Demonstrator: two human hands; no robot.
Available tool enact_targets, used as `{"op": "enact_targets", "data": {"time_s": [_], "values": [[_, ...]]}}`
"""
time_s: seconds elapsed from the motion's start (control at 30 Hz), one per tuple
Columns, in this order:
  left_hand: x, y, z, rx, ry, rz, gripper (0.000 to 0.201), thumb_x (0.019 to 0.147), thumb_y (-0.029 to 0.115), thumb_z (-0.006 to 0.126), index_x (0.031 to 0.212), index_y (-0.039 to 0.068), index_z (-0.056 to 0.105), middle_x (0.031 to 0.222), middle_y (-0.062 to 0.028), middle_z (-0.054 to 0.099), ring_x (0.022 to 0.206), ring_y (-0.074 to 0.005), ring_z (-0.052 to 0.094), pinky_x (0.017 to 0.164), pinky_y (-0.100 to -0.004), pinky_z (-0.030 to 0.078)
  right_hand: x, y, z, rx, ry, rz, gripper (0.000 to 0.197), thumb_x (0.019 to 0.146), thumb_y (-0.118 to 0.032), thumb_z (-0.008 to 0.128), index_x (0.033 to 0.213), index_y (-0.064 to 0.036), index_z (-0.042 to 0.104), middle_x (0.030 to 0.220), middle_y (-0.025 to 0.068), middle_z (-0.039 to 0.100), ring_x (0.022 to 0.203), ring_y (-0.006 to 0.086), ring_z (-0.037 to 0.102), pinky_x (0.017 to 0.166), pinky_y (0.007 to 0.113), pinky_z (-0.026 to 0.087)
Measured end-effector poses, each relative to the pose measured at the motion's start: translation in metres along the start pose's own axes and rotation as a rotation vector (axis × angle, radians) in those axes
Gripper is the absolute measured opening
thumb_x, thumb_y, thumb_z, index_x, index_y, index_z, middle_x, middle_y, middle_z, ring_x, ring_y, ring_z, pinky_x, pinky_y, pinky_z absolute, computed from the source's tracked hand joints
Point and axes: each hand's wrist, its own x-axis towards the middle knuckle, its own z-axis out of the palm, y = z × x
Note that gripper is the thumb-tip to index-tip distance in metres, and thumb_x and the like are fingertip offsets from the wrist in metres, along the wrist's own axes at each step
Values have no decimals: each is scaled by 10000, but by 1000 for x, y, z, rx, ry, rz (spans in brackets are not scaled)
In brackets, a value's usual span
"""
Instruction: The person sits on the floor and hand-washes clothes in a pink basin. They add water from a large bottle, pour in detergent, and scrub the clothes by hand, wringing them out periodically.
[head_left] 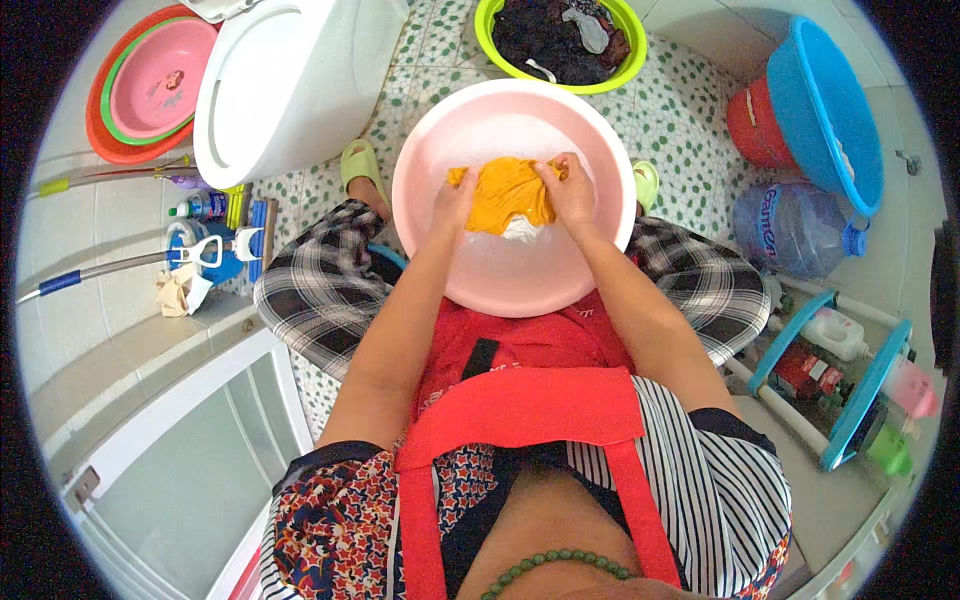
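While in the pinch of left hand [456,203] and right hand [575,197], wrinkled amber cloth [508,192].

I see a blue tub [822,110], red bucket [752,130] and clear jug [790,235] at right, nested basins [140,72] at left.

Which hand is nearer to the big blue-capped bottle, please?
Right. The right hand, holding the yellow cloth, is left of the bottle; the left hand is farther left.

Bold sideways lettering on a bluish plastic jug [800,232]; pale lettering on a red apron [535,345], too small to read
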Motion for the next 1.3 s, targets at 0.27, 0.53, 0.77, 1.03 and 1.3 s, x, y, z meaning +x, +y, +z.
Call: {"op": "enact_targets", "data": {"time_s": [0.27, 0.53, 0.77, 1.03, 1.3], "values": [[-7, -23, 18, 1186, -91, 131, 883, 761, 491, 645, 1433, 123, 205, 1488, -191, 51, 1330, -426, 166, 986, -587, 303, -8, 23, 23, -275, -89, -336, 549, 784, -222, 678, 1267, -92, 451, 1178, 203, 478, 1067, 359, 499, 893, 401, 432], [59, -67, 7, 1268, -409, 31, 495, 846, 358, 520, 1250, 73, 514, 1278, -197, 491, 1192, -344, 458, 999, -447, 356, 42, 115, 55, -370, -468, -75, 481, 833, -200, 575, 1274, -55, 451, 1249, 215, 474, 1139, 334, 484, 976, 407, 380], [-7, -40, 9, 190, 110, 83, 597, 890, 353, 488, 1385, 84, 291, 1391, -169, 342, 1253, -316, 379, 1019, -457, 321, 13, 23, 8, 440, -153, 345, 322, 802, -180, 663, 1072, -23, 581, 950, 122, 631, 784, 240, 611, 711, 343, 504], [-29, 0, 17, -935, -602, -301, 637, 879, 343, 540, 1391, 79, 267, 1383, -147, 337, 1244, -293, 379, 972, -405, 381, -111, -108, 3, 436, -250, -315, 192, 762, -170, 663, 871, -26, 598, 849, 137, 632, 790, 240, 621, 693, 346, 480], [-17, -10, 31, -957, -597, -222, 631, 870, 326, 569, 1378, 79, 288, 1349, -141, 368, 1202, -281, 419, 919, -357, 436, -82, -92, -1, 119, -19, -351, 207, 793, -257, 590, 838, -58, 552, 721, 177, 608, 698, 377, 606, 660, 489, 470]]}}
